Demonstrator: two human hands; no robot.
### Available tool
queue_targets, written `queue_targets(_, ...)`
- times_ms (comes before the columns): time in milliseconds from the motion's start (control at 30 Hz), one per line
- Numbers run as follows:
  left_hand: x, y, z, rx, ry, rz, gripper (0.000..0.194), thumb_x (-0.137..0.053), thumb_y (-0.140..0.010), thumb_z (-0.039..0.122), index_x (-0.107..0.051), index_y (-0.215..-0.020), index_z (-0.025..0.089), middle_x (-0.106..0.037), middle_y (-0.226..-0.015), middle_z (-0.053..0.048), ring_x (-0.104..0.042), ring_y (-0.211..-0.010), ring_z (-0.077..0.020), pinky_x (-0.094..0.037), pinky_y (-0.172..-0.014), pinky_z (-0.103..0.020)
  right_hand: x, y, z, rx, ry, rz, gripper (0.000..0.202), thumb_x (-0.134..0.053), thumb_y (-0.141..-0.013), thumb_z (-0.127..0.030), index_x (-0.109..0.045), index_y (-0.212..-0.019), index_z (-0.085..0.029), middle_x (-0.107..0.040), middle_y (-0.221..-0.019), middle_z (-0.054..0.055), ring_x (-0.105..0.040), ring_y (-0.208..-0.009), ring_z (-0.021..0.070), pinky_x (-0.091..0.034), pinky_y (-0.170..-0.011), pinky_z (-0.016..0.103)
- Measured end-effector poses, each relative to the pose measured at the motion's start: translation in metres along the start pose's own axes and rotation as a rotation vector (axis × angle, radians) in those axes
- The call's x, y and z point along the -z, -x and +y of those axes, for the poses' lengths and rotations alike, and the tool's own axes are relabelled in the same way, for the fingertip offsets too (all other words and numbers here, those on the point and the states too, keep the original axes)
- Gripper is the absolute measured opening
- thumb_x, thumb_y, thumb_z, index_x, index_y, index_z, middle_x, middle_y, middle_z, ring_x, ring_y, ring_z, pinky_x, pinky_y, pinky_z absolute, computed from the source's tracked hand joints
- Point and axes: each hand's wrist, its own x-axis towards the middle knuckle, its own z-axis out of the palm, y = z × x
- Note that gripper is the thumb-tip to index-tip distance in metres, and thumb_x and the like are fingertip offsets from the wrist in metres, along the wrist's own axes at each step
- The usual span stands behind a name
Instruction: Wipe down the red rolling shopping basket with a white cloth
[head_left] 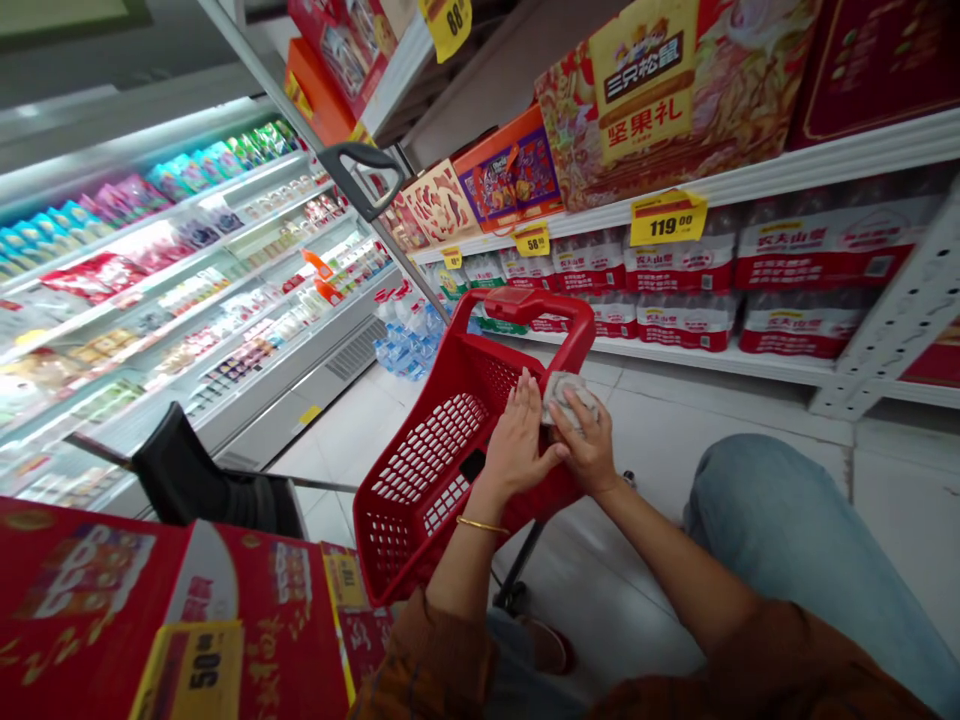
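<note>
A red plastic shopping basket cart (469, 350) with slotted walls stands tilted in view before my knees. My right hand (589, 435) is closed over a crumpled pale grey cloth (568, 395) and presses it to the basket's right rim, below the thick red handle (577, 335). Flat along the inner side of that rim lies my left hand (517, 435), fingers stretched out together and thumb reaching to the right hand. A gold bangle (482, 525) circles the left wrist. Part of the basket wall under both hands is hidden.
Shelves on the right hold boxed nuts (652, 110) above packs of bottled water (679, 315). A lit refrigerated case (187, 290) runs along the left. Red gift boxes (90, 590) stand close at lower left, near a black chair-like object (202, 470). A grey-handled pole (367, 180) rises behind the basket.
</note>
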Motion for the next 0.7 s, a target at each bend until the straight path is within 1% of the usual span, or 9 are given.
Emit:
queue_targets(100,0.005,-0.004,0.002,0.011,0.029,-0.047,0.092,-0.021,-0.091,0.075,0.003,-0.157,0.014,-0.002,-0.163,-0.019,-0.004,-0.151,-0.0302,-0.014,-0.122,-0.051,-0.004,0.027,0.000,-0.035,-0.010,-0.056,0.039,-0.049,-0.097,-0.019,-0.054,-0.135,-0.025,-0.057,-0.138,0.013,-0.050,-0.133,0.0262,-0.047,-0.106,0.051)
queue_targets(167,0.007,-0.005,0.002,0.024,0.039,-0.069,0.092,-0.022,-0.091,0.074,0.001,-0.157,0.014,-0.007,-0.163,-0.019,-0.006,-0.151,-0.0296,-0.015,-0.122,-0.050,-0.008,0.043,0.001,-0.045,-0.026,-0.085,0.040,-0.052,-0.095,-0.019,-0.055,-0.135,-0.024,-0.059,-0.137,0.013,-0.048,-0.134,0.0265,-0.046,-0.107,0.052)
queue_targets(300,0.007,-0.005,0.000,0.018,0.038,-0.065,0.092,-0.025,-0.092,0.074,-0.002,-0.157,0.012,-0.009,-0.163,-0.019,-0.006,-0.152,-0.0297,-0.014,-0.122,-0.049,-0.015,0.068,0.006,-0.034,-0.046,-0.137,0.044,-0.058,-0.093,-0.017,-0.054,-0.136,-0.024,-0.061,-0.135,0.011,-0.050,-0.132,0.0250,-0.044,-0.110,0.052)
queue_targets(500,0.007,-0.007,-0.001,0.021,0.039,-0.067,0.092,-0.019,-0.091,0.076,-0.001,-0.157,0.015,-0.009,-0.164,-0.017,-0.005,-0.152,-0.0292,-0.013,-0.122,-0.049,-0.018,0.094,0.017,-0.001,-0.068,-0.218,0.048,-0.059,-0.092,-0.013,-0.051,-0.138,-0.024,-0.063,-0.132,0.010,-0.050,-0.133,0.0240,-0.040,-0.114,0.053)
queue_targets(600,0.007,-0.007,-0.002,0.027,0.032,-0.062,0.091,-0.018,-0.091,0.076,-0.001,-0.157,0.015,-0.008,-0.164,-0.016,-0.005,-0.152,-0.0287,-0.013,-0.122,-0.048,-0.017,0.103,0.019,0.015,-0.093,-0.265,0.048,-0.055,-0.094,-0.012,-0.050,-0.140,-0.025,-0.062,-0.132,0.009,-0.050,-0.133,0.0233,-0.037,-0.116,0.056)
queue_targets(700,0.005,-0.007,-0.005,0.025,0.023,-0.051,0.090,-0.018,-0.092,0.074,-0.001,-0.157,0.016,-0.008,-0.164,-0.016,-0.005,-0.152,-0.0279,-0.013,-0.122,-0.046,-0.014,0.110,0.021,0.012,-0.100,-0.287,0.045,-0.051,-0.095,-0.012,-0.051,-0.138,-0.025,-0.062,-0.132,0.009,-0.052,-0.131,0.0232,-0.036,-0.116,0.057)
